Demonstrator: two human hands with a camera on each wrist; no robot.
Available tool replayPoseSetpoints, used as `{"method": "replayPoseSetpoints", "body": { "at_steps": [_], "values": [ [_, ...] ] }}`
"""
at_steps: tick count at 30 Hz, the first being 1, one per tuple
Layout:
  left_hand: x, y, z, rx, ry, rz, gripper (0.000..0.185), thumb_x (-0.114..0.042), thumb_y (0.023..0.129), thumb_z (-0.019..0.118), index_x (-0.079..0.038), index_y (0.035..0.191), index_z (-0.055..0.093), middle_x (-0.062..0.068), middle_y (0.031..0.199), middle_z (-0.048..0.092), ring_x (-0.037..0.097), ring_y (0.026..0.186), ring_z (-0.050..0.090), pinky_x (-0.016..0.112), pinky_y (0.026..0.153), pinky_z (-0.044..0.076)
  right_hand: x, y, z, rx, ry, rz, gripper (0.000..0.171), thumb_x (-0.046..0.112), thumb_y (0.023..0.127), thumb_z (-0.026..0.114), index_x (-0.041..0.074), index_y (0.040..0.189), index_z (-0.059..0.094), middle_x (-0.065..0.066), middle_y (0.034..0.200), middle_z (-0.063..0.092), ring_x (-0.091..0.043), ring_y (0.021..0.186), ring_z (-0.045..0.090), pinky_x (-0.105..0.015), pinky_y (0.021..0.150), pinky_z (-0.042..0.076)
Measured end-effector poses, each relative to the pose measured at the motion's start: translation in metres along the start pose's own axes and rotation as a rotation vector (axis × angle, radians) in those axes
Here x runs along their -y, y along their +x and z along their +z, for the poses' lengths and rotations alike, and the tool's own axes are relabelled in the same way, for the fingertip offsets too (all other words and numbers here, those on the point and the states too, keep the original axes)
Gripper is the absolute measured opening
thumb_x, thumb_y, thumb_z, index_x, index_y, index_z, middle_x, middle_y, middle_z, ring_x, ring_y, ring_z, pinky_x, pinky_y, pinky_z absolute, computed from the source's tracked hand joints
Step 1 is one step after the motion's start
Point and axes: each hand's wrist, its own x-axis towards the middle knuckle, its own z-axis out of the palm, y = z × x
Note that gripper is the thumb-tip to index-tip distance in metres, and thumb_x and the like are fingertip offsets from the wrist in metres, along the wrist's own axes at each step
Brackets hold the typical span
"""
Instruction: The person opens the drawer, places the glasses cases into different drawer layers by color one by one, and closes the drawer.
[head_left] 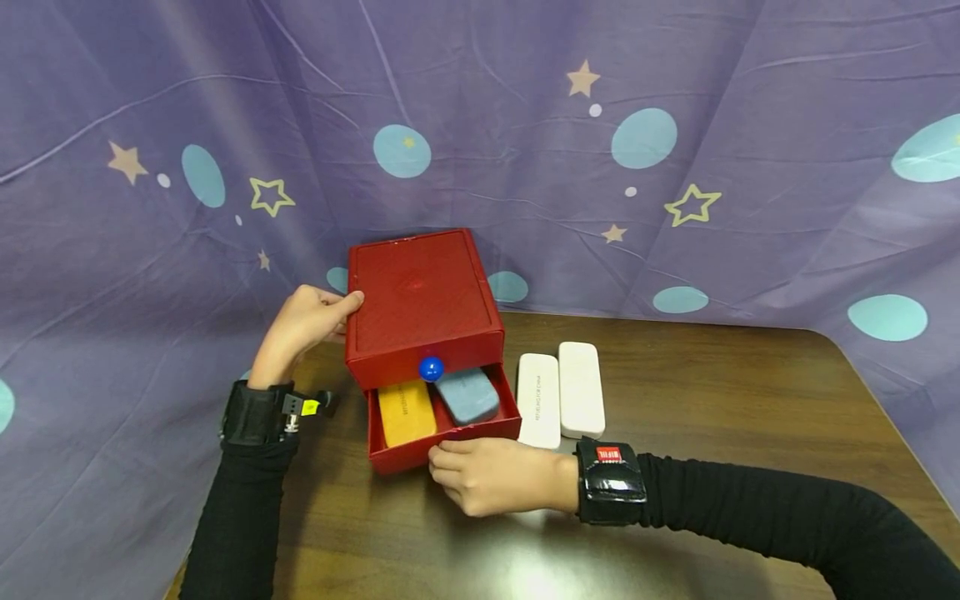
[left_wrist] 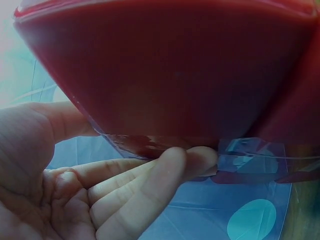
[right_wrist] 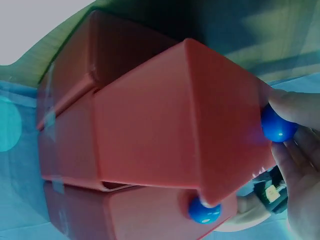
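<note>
A red drawer box (head_left: 420,292) stands on the table, its lower drawer (head_left: 442,446) pulled out under the top drawer. Inside that open drawer lie a yellow case (head_left: 406,413) with small lettering and a grey-blue case (head_left: 468,397). My right hand (head_left: 491,475) is at the drawer's front; the right wrist view shows its thumb and fingers pinching the blue knob (right_wrist: 279,124). At the box's left side, my left hand (head_left: 303,325) grips it, thumb on the top edge. Its fingers (left_wrist: 145,192) curl against the box in the left wrist view. A second blue knob (head_left: 431,369) sits on the top drawer.
Two white cases (head_left: 539,400) (head_left: 581,389) lie side by side on the wooden table (head_left: 712,400), close to the drawer box's right. A purple curtain (head_left: 480,100) with stars and dots hangs right behind the box.
</note>
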Motion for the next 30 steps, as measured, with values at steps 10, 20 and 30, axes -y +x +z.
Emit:
{"method": "replayPoseSetpoints", "body": {
  "at_steps": [10,20,30],
  "values": [
    [-0.002,-0.001,0.001,0.01,-0.011,-0.01,0.051,-0.038,0.102,0.06,0.011,0.11,0.072,-0.01,0.059,0.064,0.012,0.073,0.076,0.024,0.067,0.062,-0.009,0.003,0.012,0.012,-0.02,0.036,0.023,0.023,0.101,0.056,0.023,0.105,0.078,0.003,0.113,0.072,-0.018,0.116,0.063,-0.029,0.106,0.053],
    [-0.005,-0.001,0.0,0.003,-0.006,-0.006,0.051,-0.039,0.102,0.06,0.01,0.108,0.074,-0.007,0.066,0.071,0.01,0.07,0.075,0.025,0.067,0.062,-0.02,0.007,0.027,0.02,-0.021,0.078,0.021,0.018,0.101,0.06,0.022,0.109,0.079,0.001,0.117,0.072,-0.018,0.119,0.063,-0.03,0.11,0.05],
    [-0.002,-0.001,0.0,-0.003,-0.003,-0.011,0.05,-0.036,0.102,0.06,0.011,0.109,0.073,-0.005,0.072,0.072,0.008,0.069,0.074,0.026,0.069,0.063,-0.024,0.011,0.036,0.036,-0.024,0.113,0.022,0.018,0.103,0.058,0.022,0.112,0.078,0.004,0.118,0.073,-0.018,0.12,0.061,-0.03,0.111,0.049]
  ]
}}
